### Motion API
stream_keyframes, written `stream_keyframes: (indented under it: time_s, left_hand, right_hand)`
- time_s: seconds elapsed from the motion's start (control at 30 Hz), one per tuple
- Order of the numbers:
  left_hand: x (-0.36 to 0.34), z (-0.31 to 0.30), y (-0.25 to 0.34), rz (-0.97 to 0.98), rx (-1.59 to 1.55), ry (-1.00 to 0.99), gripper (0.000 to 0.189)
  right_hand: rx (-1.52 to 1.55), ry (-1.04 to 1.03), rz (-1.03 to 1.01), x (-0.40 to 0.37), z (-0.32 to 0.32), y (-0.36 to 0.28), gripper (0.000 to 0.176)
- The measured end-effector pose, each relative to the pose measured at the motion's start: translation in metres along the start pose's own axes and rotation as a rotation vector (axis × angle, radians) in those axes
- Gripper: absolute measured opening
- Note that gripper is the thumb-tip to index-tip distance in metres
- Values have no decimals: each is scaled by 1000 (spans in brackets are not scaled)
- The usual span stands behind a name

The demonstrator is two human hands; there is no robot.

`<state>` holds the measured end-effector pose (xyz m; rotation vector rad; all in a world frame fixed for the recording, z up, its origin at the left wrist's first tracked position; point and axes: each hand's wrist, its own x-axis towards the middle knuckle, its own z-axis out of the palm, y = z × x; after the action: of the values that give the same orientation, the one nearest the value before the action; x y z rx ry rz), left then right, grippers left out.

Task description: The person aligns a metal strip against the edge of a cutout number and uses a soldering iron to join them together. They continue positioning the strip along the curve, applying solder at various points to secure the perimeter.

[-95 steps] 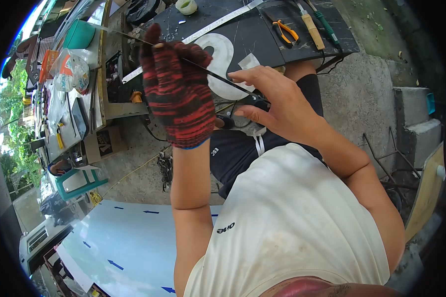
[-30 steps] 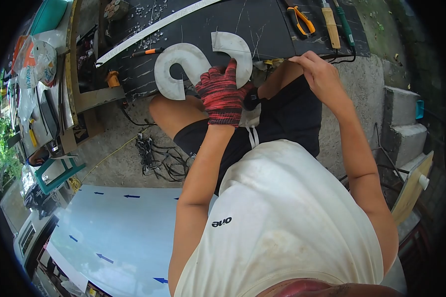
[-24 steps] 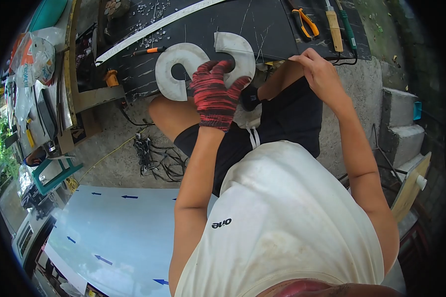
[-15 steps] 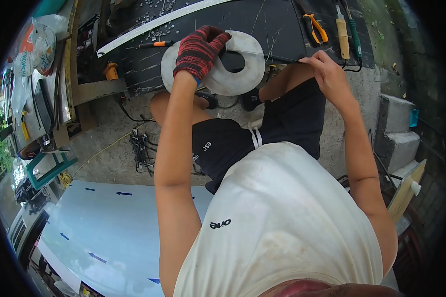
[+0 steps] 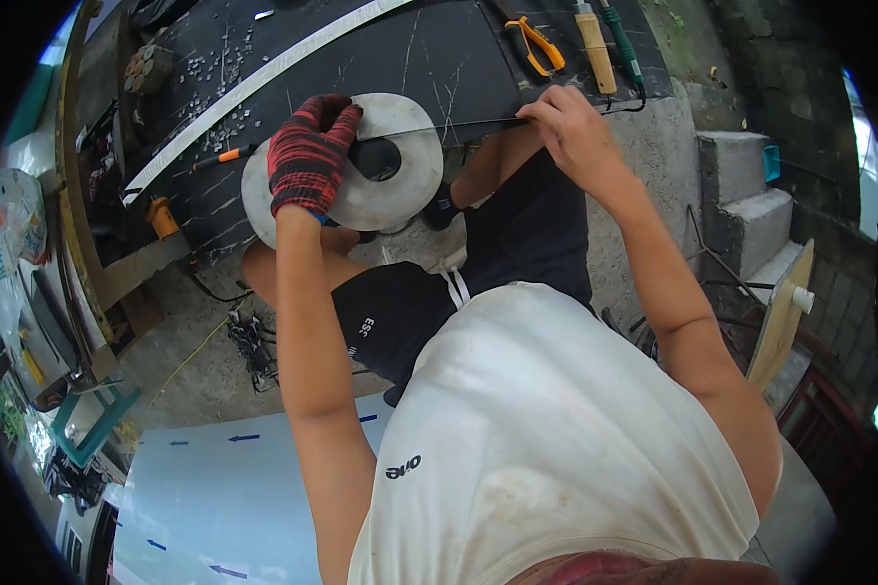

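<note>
My left hand, in a red and black knitted glove, is closed on a flat, pale, rounded cut-out. The cut-out has a round opening, and the glove hides part of its shape. It lies at the front edge of the black marbled tabletop, partly over my legs. My bare right hand pinches one end of a thin dark wire or rod. That thin piece runs left across the cut-out toward the gloved fingers; its far end is hard to make out.
Orange-handled pliers, a wooden-handled tool and a green-handled tool with a cord lie at the right. A long white curved strip, small grey scraps and an orange-black pen-like tool lie left. Concrete steps stand right.
The view has shifted, so the hands and table sit further left. The thin dark piece now shows stretched between my right hand and the cut-out. The gloved hand still holds the cut-out.
</note>
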<state>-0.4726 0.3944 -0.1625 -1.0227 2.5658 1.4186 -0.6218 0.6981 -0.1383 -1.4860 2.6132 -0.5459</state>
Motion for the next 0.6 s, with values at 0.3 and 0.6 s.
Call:
stream_keyframes:
  time_s: [0.3, 0.6]
  left_hand:
    - [1, 4, -5, 4, -12, 60, 35]
    - [-15, 11, -7, 52, -88, 115, 37]
  right_hand:
    - [61, 52, -52, 7, 16, -9, 24]
    - [85, 14, -45, 3, 8, -19, 31]
